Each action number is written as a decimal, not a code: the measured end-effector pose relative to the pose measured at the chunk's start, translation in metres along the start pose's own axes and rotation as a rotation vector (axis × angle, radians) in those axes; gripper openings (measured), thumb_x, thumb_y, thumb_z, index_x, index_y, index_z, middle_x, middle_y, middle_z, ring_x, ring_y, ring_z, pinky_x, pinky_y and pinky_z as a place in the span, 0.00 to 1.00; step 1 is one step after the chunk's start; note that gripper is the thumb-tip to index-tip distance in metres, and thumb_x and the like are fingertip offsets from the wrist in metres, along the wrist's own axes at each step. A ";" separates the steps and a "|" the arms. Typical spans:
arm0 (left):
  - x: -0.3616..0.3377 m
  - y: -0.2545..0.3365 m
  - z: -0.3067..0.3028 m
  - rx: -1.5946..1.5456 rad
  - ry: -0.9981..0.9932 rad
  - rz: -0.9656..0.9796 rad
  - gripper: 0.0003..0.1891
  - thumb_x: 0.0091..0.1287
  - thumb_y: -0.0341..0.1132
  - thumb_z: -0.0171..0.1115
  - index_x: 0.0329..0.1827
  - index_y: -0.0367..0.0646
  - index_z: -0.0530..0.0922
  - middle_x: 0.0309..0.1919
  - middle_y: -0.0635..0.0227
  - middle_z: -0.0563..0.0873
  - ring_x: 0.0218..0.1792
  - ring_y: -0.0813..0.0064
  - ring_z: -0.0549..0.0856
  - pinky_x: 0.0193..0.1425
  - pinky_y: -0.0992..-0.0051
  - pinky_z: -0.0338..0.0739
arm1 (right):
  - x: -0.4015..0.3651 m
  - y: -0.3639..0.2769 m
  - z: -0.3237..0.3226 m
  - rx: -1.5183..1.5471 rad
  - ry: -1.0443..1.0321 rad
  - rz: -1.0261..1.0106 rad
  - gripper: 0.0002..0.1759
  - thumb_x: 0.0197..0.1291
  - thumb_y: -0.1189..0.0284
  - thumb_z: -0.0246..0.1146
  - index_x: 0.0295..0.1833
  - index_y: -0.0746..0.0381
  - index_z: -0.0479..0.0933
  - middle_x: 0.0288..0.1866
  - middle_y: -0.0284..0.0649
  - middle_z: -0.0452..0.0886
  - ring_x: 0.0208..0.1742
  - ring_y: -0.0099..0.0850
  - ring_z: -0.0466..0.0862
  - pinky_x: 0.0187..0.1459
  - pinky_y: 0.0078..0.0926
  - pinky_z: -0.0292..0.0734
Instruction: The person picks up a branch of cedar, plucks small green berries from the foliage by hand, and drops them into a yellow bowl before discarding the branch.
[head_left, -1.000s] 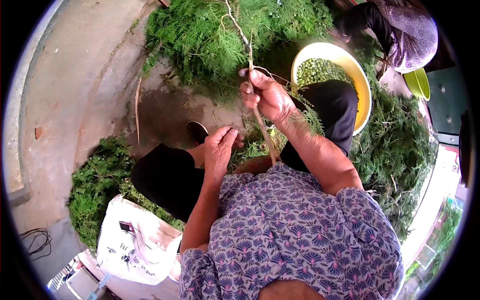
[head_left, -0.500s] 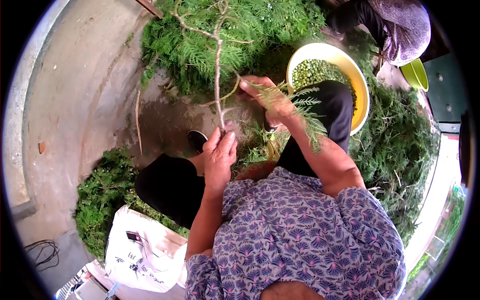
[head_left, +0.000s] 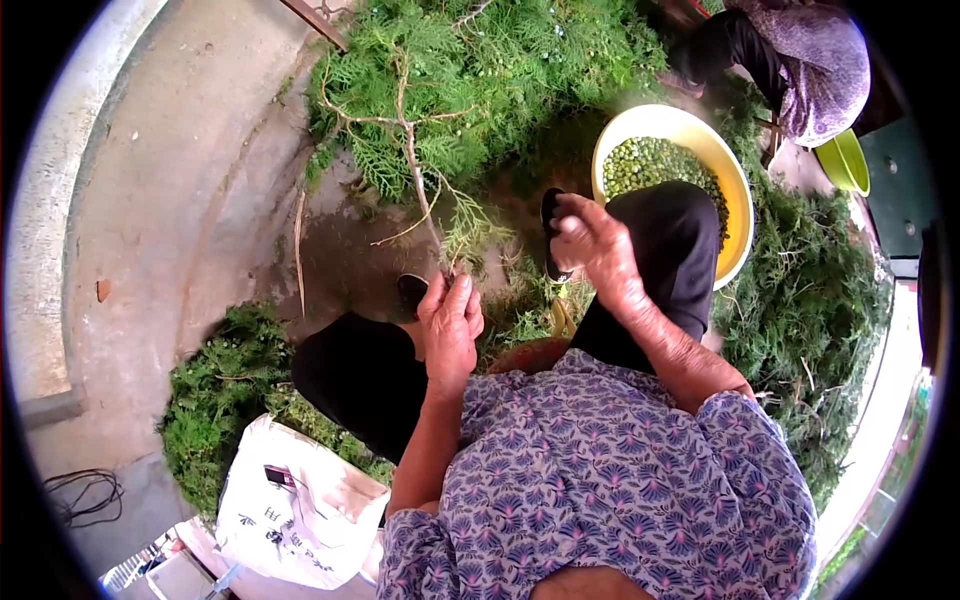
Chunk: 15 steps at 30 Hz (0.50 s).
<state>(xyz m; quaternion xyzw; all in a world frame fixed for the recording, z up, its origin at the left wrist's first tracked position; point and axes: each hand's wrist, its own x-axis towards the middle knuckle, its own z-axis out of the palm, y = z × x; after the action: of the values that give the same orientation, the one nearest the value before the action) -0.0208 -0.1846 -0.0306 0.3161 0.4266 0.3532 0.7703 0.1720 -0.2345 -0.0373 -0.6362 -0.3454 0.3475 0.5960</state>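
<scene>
My left hand (head_left: 450, 325) is closed around the lower end of a bare, forked branch (head_left: 412, 155), which points away from me. A small green sprig (head_left: 470, 228) still hangs from the branch just above that hand. My right hand (head_left: 600, 250) is off the branch, over my right knee, with its fingers curled together. Whatever may be between those fingers is too small to make out. Close to this hand stands a yellow basin (head_left: 738, 190) holding many small green berries (head_left: 650, 165).
Leafy green cuttings (head_left: 520, 80) are heaped ahead, with more piles at right (head_left: 800, 290) and left (head_left: 220, 375). A white sack (head_left: 300, 530) with a phone (head_left: 279, 476) lies at lower left. Another person (head_left: 815, 75) sits at upper right by a lime-green basin (head_left: 845, 162).
My right hand has let go of the green sprig and moved right, toward the yellow basin. The sprig has swung back beside the branch, which my left hand still holds.
</scene>
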 end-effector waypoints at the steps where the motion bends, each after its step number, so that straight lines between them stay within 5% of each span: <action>1: -0.001 -0.001 0.002 0.007 0.014 0.013 0.04 0.67 0.34 0.54 0.38 0.44 0.72 0.19 0.78 0.68 0.15 0.90 0.62 0.15 0.88 0.54 | -0.004 -0.005 0.011 -0.048 0.019 -0.148 0.18 0.59 0.75 0.60 0.55 0.67 0.70 0.37 0.41 0.77 0.38 0.28 0.78 0.39 0.22 0.75; 3: -0.002 -0.001 0.010 0.070 0.002 0.037 0.05 0.67 0.35 0.53 0.34 0.45 0.71 0.18 0.80 0.65 0.15 0.90 0.60 0.16 0.87 0.51 | -0.009 -0.002 0.034 -0.189 -0.072 -0.319 0.28 0.56 0.75 0.62 0.62 0.68 0.63 0.56 0.52 0.71 0.54 0.41 0.73 0.56 0.30 0.68; 5: -0.003 -0.007 0.014 0.106 0.022 0.053 0.05 0.69 0.35 0.50 0.40 0.44 0.72 0.18 0.81 0.65 0.14 0.91 0.59 0.15 0.86 0.49 | -0.016 0.006 0.056 -0.287 -0.039 -0.426 0.32 0.57 0.71 0.62 0.64 0.72 0.58 0.57 0.58 0.69 0.57 0.50 0.71 0.59 0.35 0.65; 7: -0.003 -0.011 0.016 0.213 0.021 0.063 0.06 0.70 0.35 0.48 0.40 0.43 0.72 0.19 0.81 0.66 0.15 0.92 0.61 0.15 0.87 0.51 | -0.021 0.032 0.072 -0.243 -0.113 -0.188 0.35 0.58 0.65 0.61 0.64 0.74 0.56 0.59 0.62 0.66 0.60 0.52 0.68 0.60 0.36 0.64; 9: -0.005 -0.017 0.019 0.184 0.046 0.067 0.08 0.70 0.35 0.48 0.34 0.41 0.69 0.24 0.76 0.69 0.23 0.89 0.67 0.23 0.85 0.62 | -0.025 0.010 0.075 -0.321 -0.217 -0.094 0.36 0.60 0.58 0.59 0.63 0.73 0.57 0.47 0.62 0.75 0.51 0.51 0.76 0.50 0.36 0.72; 10: 0.005 -0.037 -0.002 0.584 -0.026 0.392 0.09 0.69 0.35 0.48 0.36 0.37 0.68 0.28 0.72 0.72 0.30 0.83 0.71 0.34 0.79 0.69 | -0.024 0.009 0.077 -0.349 -0.230 -0.128 0.35 0.59 0.59 0.60 0.62 0.73 0.59 0.43 0.62 0.76 0.48 0.52 0.77 0.46 0.38 0.73; 12: -0.002 -0.043 0.012 0.647 0.037 0.453 0.09 0.65 0.32 0.51 0.40 0.34 0.67 0.32 0.67 0.75 0.36 0.76 0.74 0.42 0.75 0.70 | -0.021 0.007 0.083 -0.372 -0.230 -0.115 0.31 0.54 0.63 0.64 0.55 0.74 0.64 0.37 0.61 0.76 0.41 0.54 0.78 0.40 0.40 0.72; 13: 0.003 -0.056 0.009 0.659 0.057 0.474 0.10 0.64 0.31 0.53 0.42 0.34 0.67 0.34 0.65 0.76 0.37 0.75 0.75 0.43 0.75 0.70 | -0.017 0.004 0.082 -0.374 -0.228 -0.120 0.31 0.54 0.63 0.64 0.55 0.74 0.64 0.37 0.61 0.76 0.41 0.54 0.78 0.40 0.40 0.72; 15: 0.018 -0.093 0.004 0.523 0.012 0.475 0.15 0.62 0.30 0.55 0.48 0.33 0.66 0.38 0.61 0.76 0.39 0.71 0.76 0.44 0.73 0.71 | -0.004 -0.012 0.079 -0.429 -0.344 0.200 0.32 0.52 0.64 0.64 0.56 0.76 0.64 0.42 0.61 0.76 0.46 0.52 0.77 0.47 0.40 0.72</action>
<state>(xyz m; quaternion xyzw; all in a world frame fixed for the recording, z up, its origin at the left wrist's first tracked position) 0.0154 -0.2220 -0.1099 0.5911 0.4215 0.4032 0.5571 0.1019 -0.1965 -0.0294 -0.7103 -0.4425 0.4264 0.3432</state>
